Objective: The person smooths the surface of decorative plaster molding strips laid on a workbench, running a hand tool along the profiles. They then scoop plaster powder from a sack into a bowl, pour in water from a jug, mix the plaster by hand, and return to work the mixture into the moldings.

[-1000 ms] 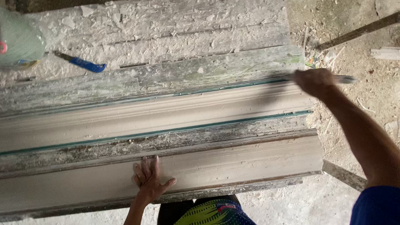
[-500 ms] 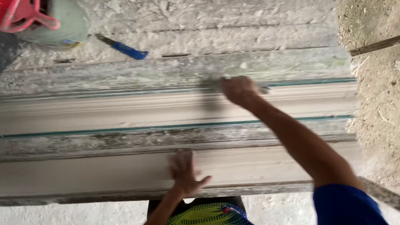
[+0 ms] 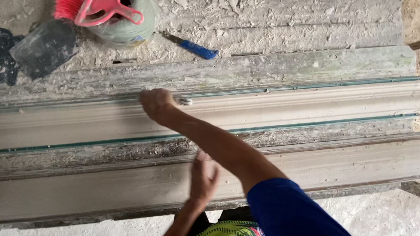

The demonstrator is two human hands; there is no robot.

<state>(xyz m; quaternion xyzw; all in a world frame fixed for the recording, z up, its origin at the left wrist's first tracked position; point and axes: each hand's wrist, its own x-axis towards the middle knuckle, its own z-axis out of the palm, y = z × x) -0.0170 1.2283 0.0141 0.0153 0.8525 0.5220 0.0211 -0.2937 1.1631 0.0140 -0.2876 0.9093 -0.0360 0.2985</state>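
My right hand (image 3: 158, 103) is closed around a small plaster-caked tool (image 3: 184, 101), only its tip showing past my knuckles, pressed on the upper edge of the long plaster moulding (image 3: 313, 105) in its mould. My left hand (image 3: 202, 178) lies open, fingers loosely spread, on the nearer moulding strip (image 3: 77, 192). Beyond them, on the crusted bench (image 3: 292, 23), lie a blue-handled knife (image 3: 194, 47), a dark trowel (image 3: 42, 47) and a pale green bucket (image 3: 129, 29) holding a pink brush (image 3: 86, 4).

Plaster workshop, long moulding forms (image 3: 266, 103), debris-strewn bench (image 3: 292, 23), trowel (image 3: 42, 47)
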